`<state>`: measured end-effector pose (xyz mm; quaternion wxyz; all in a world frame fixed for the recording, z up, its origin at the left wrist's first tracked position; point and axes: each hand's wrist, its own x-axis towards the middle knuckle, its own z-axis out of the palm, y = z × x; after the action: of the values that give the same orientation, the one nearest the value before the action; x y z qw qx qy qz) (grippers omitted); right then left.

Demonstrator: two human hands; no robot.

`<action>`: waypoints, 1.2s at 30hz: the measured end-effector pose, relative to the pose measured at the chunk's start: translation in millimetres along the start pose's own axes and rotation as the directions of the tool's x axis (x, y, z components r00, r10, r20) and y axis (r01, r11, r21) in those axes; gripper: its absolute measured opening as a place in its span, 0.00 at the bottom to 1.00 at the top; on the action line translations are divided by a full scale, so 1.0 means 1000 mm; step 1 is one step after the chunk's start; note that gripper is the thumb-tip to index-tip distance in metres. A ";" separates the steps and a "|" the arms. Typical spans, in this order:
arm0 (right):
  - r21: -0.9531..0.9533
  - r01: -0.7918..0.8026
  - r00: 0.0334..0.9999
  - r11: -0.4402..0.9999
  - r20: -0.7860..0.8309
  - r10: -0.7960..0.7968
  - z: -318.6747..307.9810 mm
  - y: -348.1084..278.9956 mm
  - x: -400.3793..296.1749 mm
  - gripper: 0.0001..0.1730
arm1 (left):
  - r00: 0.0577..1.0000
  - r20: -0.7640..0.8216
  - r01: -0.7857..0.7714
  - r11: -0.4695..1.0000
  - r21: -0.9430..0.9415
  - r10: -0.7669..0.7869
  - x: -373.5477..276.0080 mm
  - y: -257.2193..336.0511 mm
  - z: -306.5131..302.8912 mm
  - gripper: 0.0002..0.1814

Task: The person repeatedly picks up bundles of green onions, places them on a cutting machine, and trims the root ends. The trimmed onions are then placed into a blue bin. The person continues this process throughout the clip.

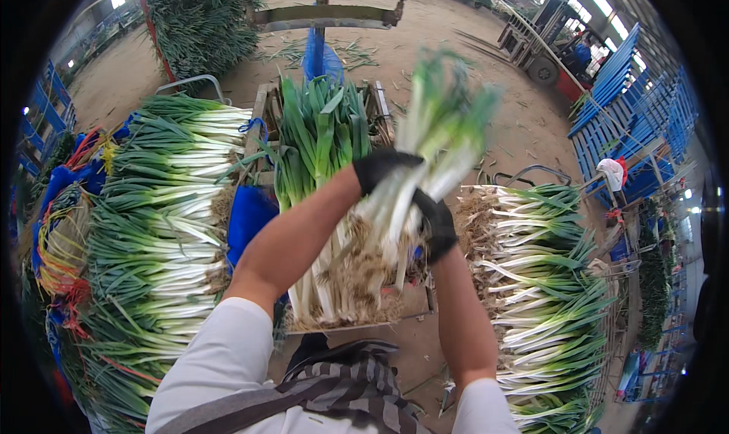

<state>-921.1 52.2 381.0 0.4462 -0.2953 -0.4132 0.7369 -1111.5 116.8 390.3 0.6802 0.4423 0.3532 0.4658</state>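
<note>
Between my hands is a loose bunch of long green onions [453, 166], blurred by motion, with leaves pointing up and away and roots towards me. My left hand [386, 169], in a black glove, grips the white stalks from the left. Lower down on the right, my right hand [437, 229], also in a black glove, closes around the stalks; its fingers are partly hidden. Beneath the bunch, more green onions [324, 135] lie lengthwise on a wooden-sided stand [383, 106], their shaggy roots [364, 286] at my end.
Stacked green onions [188, 200] line my left, and another stack [541, 286] lines my right. Blue cloth [248, 220] hangs beside the stand. Coloured ties [65, 240] hang far left. A forklift [547, 52] with a person [582, 52] and blue pallets [621, 109] stand at the back right.
</note>
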 end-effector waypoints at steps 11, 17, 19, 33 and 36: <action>-0.942 -0.083 0.981 0.326 -0.019 0.194 -0.021 0.219 -0.063 0.59 | 0.807 -0.588 -0.081 0.975 -0.207 -0.058 -0.211 -0.190 -0.075 0.39; -0.949 -0.205 0.974 0.239 -0.174 0.147 0.021 0.165 -0.044 0.51 | 0.618 -0.783 0.304 0.940 0.155 -0.071 -0.200 -0.159 -0.059 0.50; -0.976 -0.098 0.995 0.194 -0.091 0.045 0.026 0.147 -0.019 0.49 | 0.621 -0.784 0.338 0.912 0.234 -0.029 -0.192 -0.166 -0.067 0.52; -0.994 0.083 0.993 0.066 0.077 -0.088 -0.031 0.191 -0.126 0.47 | 0.666 -0.733 0.280 0.865 0.417 0.137 -0.250 -0.224 -0.008 0.44; -0.986 0.150 0.984 0.074 0.142 -0.109 -0.014 0.195 -0.116 0.52 | 0.616 -0.704 0.406 0.625 0.667 0.352 -0.255 -0.251 -0.038 0.41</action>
<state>-940.5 -98.2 212.0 0.1866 -0.4695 -0.8328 0.2263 -1145.2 -157.7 160.0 0.1978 0.4331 0.7852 0.3960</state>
